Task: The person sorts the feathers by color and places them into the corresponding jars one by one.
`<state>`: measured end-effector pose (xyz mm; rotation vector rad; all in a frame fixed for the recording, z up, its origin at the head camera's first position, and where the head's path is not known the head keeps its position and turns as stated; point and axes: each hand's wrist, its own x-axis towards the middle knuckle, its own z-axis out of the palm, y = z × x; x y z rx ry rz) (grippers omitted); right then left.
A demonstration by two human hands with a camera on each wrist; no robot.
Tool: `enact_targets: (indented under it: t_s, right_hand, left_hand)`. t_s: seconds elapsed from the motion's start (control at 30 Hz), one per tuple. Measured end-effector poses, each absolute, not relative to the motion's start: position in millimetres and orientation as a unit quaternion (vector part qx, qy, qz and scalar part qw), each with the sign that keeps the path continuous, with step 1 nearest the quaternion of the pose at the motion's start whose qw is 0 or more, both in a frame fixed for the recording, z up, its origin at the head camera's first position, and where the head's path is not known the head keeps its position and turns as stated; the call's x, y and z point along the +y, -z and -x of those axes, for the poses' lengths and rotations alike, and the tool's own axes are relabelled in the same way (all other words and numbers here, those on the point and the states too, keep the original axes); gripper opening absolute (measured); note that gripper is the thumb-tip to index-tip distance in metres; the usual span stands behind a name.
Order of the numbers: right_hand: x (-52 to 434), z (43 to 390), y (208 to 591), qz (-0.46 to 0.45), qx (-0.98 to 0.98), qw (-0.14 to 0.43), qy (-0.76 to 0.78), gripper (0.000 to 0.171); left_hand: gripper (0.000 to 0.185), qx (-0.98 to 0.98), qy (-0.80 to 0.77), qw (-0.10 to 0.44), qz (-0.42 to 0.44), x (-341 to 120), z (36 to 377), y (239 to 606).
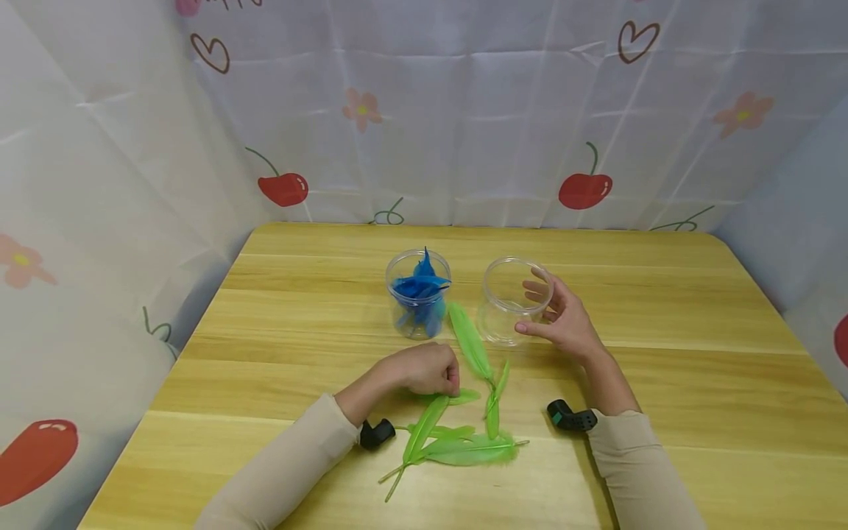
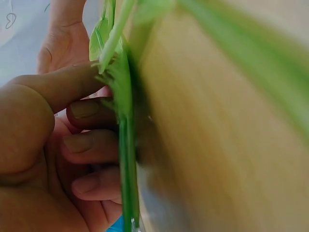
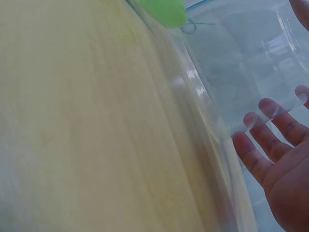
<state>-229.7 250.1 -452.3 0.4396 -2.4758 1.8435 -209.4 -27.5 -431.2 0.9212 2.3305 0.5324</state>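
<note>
My left hand [image 1: 429, 368] is bent over the green feathers, its fingers curled. Close up in the left wrist view, the thumb and fingers pinch a green feather [image 2: 124, 96]. My right hand [image 1: 566, 320] holds the right side of a clear plastic jar [image 1: 498, 324], thumb at the near side and fingers at the far side. Its fingertips [image 3: 252, 118] touch the see-through wall in the right wrist view. No feathers show inside that jar. Several more green feathers [image 1: 464, 450] lie loose and partly crossed on the table between the forearms.
A second clear jar [image 1: 405, 324], left of the first, holds blue feathers [image 1: 420, 291] that stick up past its rim. One green feather [image 1: 469, 340] lies between the jars. The wooden table [image 1: 695, 316] meets a patterned cloth [image 1: 464, 147] at its back edge.
</note>
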Motion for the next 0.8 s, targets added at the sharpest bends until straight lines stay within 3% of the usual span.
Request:
enact_targets:
  t_s: [0.5, 0.8]
  right_hand:
    - [250, 230, 453, -0.142, -0.795, 0.015, -0.589, 0.090]
    - [250, 230, 453, -0.143, -0.796, 0.016, -0.588, 0.089]
  left_hand:
    - [0.011, 0.867, -0.292, 0.271, -0.299, -38, 214, 427]
    - [0.011, 0.867, -0.345, 0.203, -0.297, -42, 217, 423]
